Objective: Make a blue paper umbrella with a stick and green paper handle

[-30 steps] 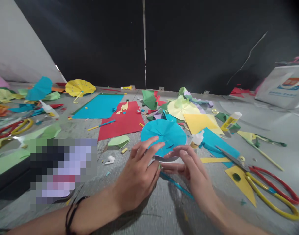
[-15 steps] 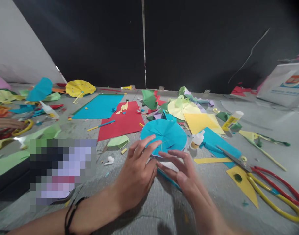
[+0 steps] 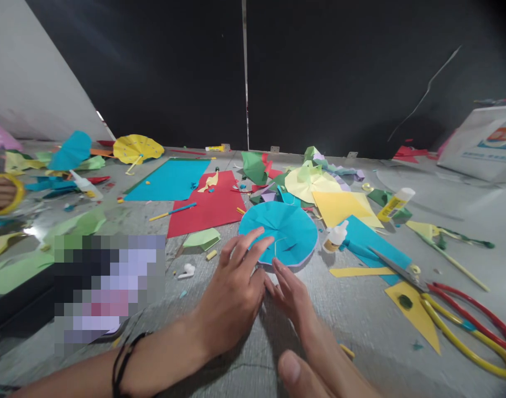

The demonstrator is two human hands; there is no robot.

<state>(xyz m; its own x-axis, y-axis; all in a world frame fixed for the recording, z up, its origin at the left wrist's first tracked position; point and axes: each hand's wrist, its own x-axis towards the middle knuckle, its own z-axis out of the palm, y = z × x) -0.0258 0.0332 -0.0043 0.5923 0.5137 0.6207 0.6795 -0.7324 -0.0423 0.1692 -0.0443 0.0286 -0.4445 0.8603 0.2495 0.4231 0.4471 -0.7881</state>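
Left hand arched, I have two fingers over the near edge of the blue paper disc, which lies on the grey table near the glue bottle; I cannot tell whether its thumb pinches anything. Just beside it, my right hand is loose, thumb spread wide.

Round pleated blue paper disc looked matt and creased, red-and-yellow-handled metal scissors had smooth glossy grips, streaky grey tabletop looked slightly rough.
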